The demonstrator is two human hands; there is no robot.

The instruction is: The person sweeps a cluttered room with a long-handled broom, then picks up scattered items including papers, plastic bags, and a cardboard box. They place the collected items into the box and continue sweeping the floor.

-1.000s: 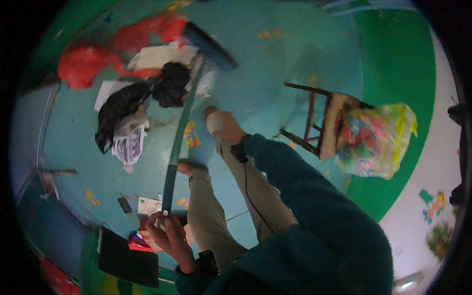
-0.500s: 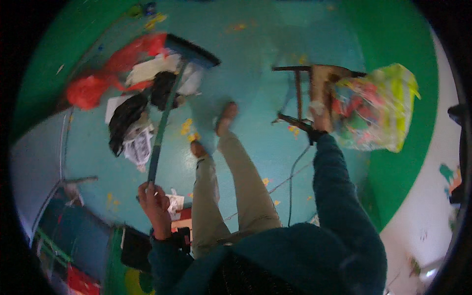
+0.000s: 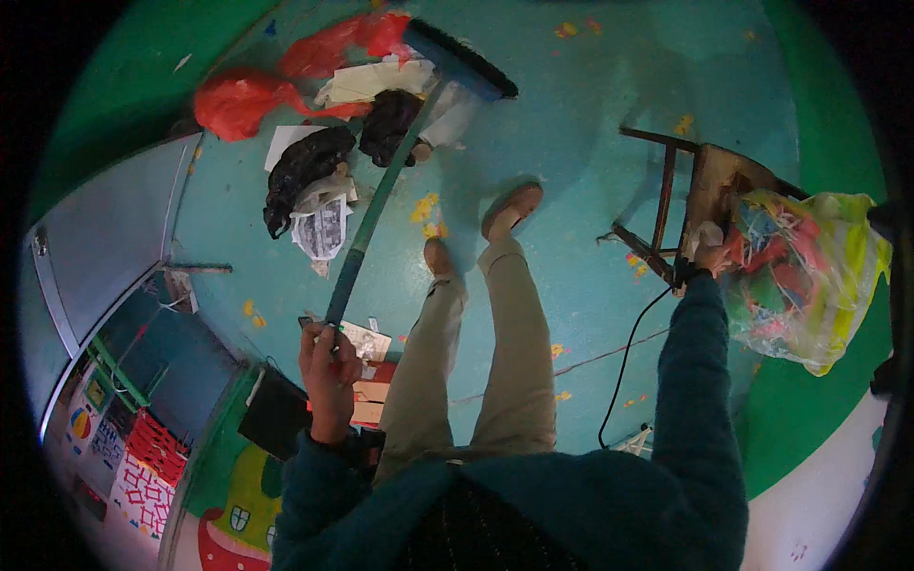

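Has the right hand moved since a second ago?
Yes. The right hand was near the feet; it has swung out rightward to the wooden chair and now touches it beside the bag.

one head-worn fisheye looks steeply down, high above the teal floor.

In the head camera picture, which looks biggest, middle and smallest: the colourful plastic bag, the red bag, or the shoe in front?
1. Colourful plastic bag, biggest, though it may be nearer the camera.
2. Red bag, on the floor by the broom head.
3. Front shoe, smallest.
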